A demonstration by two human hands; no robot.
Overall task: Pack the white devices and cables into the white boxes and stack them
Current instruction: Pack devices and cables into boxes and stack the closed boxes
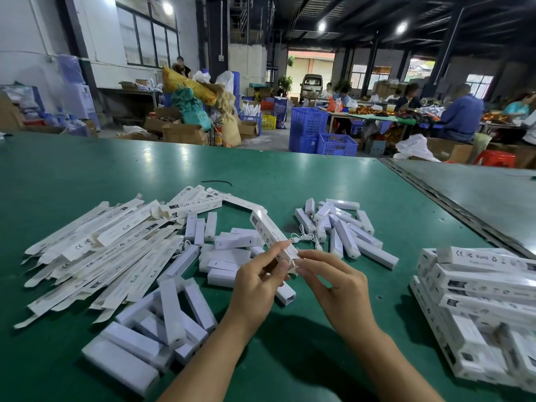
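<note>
A long white printed cardboard box (269, 232) tilts up at centre. Flat white cartons (101, 250) fan out left; white plastic bar-shaped devices (171, 311) lie heaped near-left and far-centre, beside a thin white cable (304, 237); closed boxes (478, 285) stack right.
</note>
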